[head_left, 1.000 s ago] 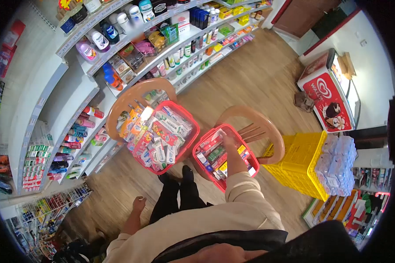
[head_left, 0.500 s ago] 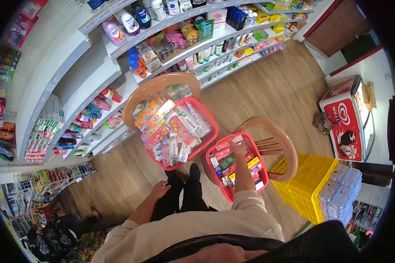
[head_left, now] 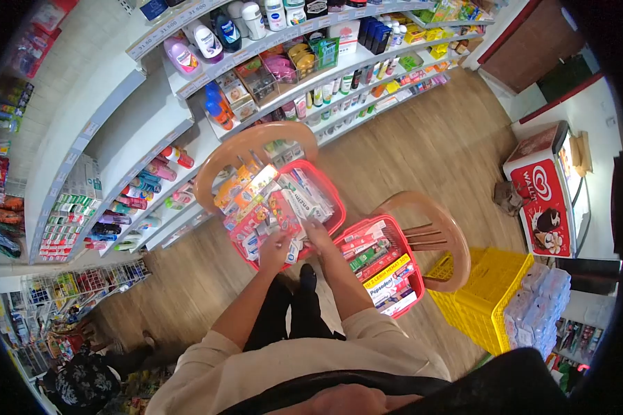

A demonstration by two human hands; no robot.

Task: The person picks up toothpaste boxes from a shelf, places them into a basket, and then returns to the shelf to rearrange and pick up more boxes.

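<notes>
My left hand (head_left: 275, 250) reaches into the nearer side of the left red basket (head_left: 340, 202), fingers bent in among small white boxes (head_left: 294, 250); what they grip is hidden. My right hand (head_left: 317, 236) is just beside it, over the same basket's near right side, with its fingers loosely apart close to the white toothpaste boxes (head_left: 303, 202). Pink-red packs (head_left: 282, 209) and orange packs (head_left: 234, 188) fill the rest of that basket. To the right, a second red basket (head_left: 417, 289) holds toothpaste boxes, including a Pepsodent pack (head_left: 389, 285).
Both baskets rest on brown chairs, one backrest (head_left: 256, 135) behind and another (head_left: 457, 242) at right. A yellow crate (head_left: 477, 294) with wrapped bottles (head_left: 538, 301) stands right. Shelves of toiletries (head_left: 277, 69) curve ahead. Another person (head_left: 83, 380) is low at left.
My right hand has left the right basket and moved over to the left one. My left hand has risen from beside my leg into the left basket.
</notes>
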